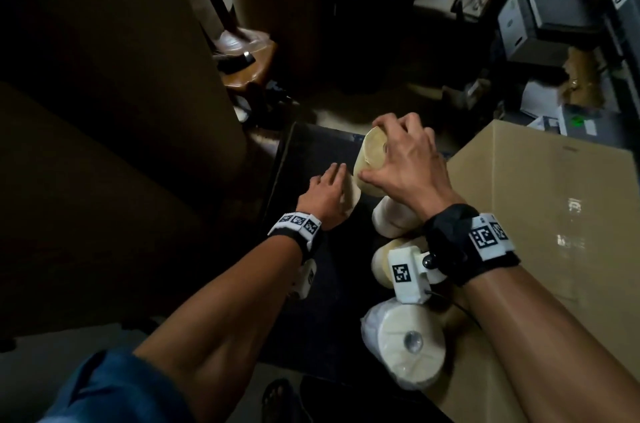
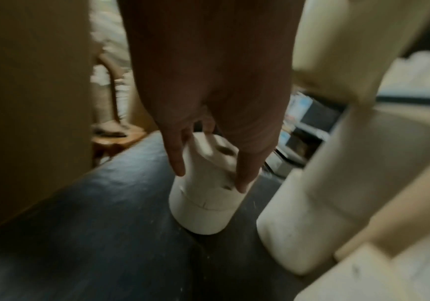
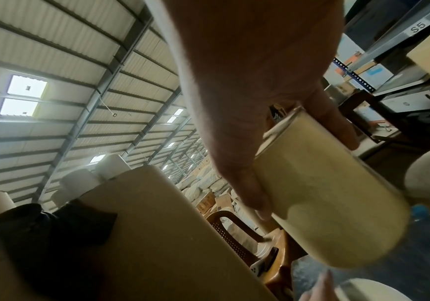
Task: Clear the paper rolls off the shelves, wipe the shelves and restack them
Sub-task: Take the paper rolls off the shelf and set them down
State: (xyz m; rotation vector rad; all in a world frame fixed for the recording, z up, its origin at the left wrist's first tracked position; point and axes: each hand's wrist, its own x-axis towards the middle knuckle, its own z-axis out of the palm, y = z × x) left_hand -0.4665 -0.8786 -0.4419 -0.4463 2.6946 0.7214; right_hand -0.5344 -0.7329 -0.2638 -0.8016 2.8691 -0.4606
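My right hand (image 1: pixel 401 159) grips a paper roll (image 1: pixel 372 159) from above, thumb at its near side and fingers (image 1: pixel 388 124) curled over the far edge of its flat end. This roll is pale yellowish cream, a short fat cylinder with a small core hole in the end face; in the right wrist view its side (image 3: pixel 324 195) looks smooth and glossy, as though wrapped in clear film. It is tilted and held above the dark shelf (image 1: pixel 311 152).

My left hand (image 1: pixel 323 194) holds a smaller, whiter roll (image 1: pixel 351 195) just beside and below the first one. In the left wrist view my fingers (image 2: pixel 175 154) are clamped on it, one down its left side and the thumb down its right, and the small roll (image 2: pixel 203 195) stands with its lower end on the dark, dusty shelf surface (image 2: pixel 93 224). Its paper looks matte, with a seam line near the bottom.

Three more cream rolls lie on the shelf close to my right wrist: one (image 1: pixel 393 218) under my right forearm, one (image 1: pixel 381 260) behind the wrist camera, and the nearest (image 1: pixel 405 341) wrapped in clear plastic, its core facing up.

An open cardboard box (image 1: pixel 540 201) sits to the right, touching the rolls' side. A brown chair (image 1: pixel 247 66) stands beyond the shelf.
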